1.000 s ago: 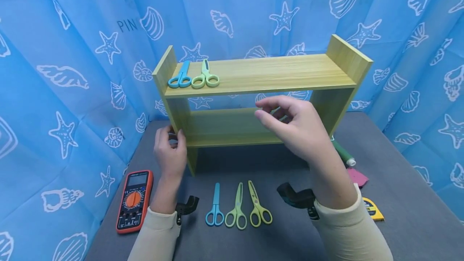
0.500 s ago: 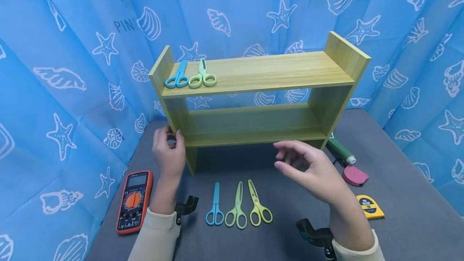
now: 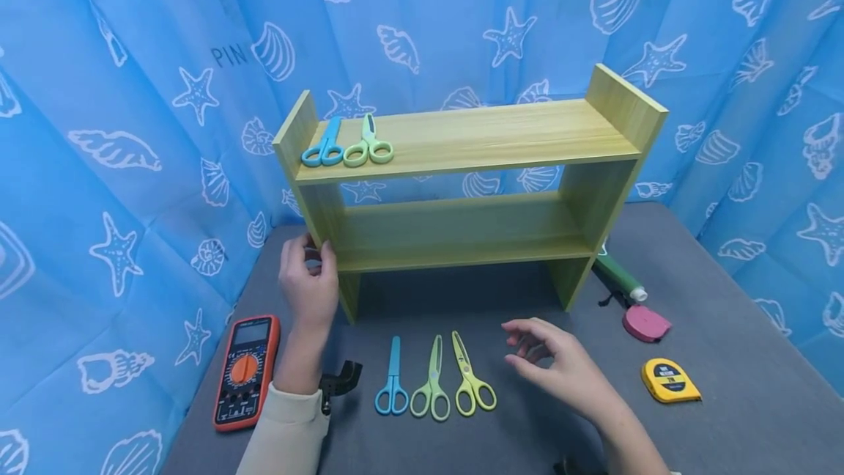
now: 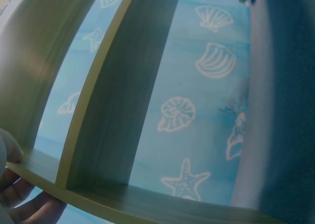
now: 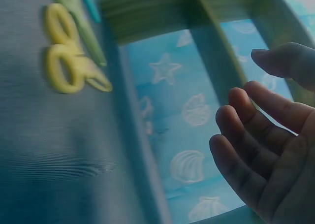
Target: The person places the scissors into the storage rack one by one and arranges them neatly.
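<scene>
My left hand (image 3: 308, 284) grips the left side panel of a wooden two-tier shelf (image 3: 501, 134). In the left wrist view, the thumb lies on the panel's inner face and the fingers (image 4: 37, 209) are behind its edge. My right hand (image 3: 550, 358) hovers with loosely bent fingers and nothing in them, just right of the yellow-green scissors (image 3: 470, 380). Left of those lie pale green scissors (image 3: 431, 385) and blue scissors (image 3: 393, 381), all blades pointing at the shelf. On the top board's left end rest another blue pair of scissors (image 3: 332, 149) and a light green pair (image 3: 368, 145).
A red multimeter (image 3: 246, 372) lies left of my left forearm. To the right are a yellow tape measure (image 3: 669, 380), a pink rounded case (image 3: 646, 323) and a green tube (image 3: 620, 275). A blue shell-print curtain (image 3: 435, 35) hangs behind the shelf.
My right hand has come down from in front of the shelf to beside the yellow-green scissors, its fingers staying loosely bent. The left hand keeps its hold on the side panel.
</scene>
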`<state>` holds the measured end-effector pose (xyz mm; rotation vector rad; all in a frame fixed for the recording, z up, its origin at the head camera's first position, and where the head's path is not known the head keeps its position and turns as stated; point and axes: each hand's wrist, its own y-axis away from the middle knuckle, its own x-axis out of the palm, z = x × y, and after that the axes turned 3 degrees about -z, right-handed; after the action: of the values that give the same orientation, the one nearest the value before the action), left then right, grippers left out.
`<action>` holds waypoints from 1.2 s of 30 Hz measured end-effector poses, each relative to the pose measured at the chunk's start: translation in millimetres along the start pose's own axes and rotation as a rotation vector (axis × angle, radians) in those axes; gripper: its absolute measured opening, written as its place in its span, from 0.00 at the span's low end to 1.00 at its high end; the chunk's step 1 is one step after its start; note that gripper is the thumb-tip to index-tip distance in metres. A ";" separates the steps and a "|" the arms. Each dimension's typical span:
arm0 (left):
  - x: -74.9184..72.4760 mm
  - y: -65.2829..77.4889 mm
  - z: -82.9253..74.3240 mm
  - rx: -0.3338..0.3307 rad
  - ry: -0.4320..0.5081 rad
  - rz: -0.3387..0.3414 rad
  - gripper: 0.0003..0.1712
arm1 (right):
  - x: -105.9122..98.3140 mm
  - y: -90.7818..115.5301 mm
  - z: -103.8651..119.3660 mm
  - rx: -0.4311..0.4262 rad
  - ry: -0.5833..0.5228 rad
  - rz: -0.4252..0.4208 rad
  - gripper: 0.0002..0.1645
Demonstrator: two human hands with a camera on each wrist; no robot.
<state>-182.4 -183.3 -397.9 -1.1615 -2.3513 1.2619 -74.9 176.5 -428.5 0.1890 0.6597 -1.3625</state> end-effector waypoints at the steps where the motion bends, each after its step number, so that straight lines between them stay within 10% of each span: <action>1: -0.2 0.2 0.5 -0.004 0.003 -0.003 0.12 | 3.2 1.2 -3.1 -0.004 -0.005 0.011 0.22; 22: -1.5 2.7 0.6 -0.015 0.013 0.008 0.12 | 72.7 3.7 -23.0 0.217 0.361 0.118 0.07; 36: -0.2 0.9 0.2 0.006 -0.002 0.003 0.12 | 61.3 3.8 -15.9 0.270 0.322 0.078 0.09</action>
<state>-181.9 -183.3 -398.7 -1.1625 -2.3465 1.2705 -72.8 133.6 -475.2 0.6544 0.7241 -1.3548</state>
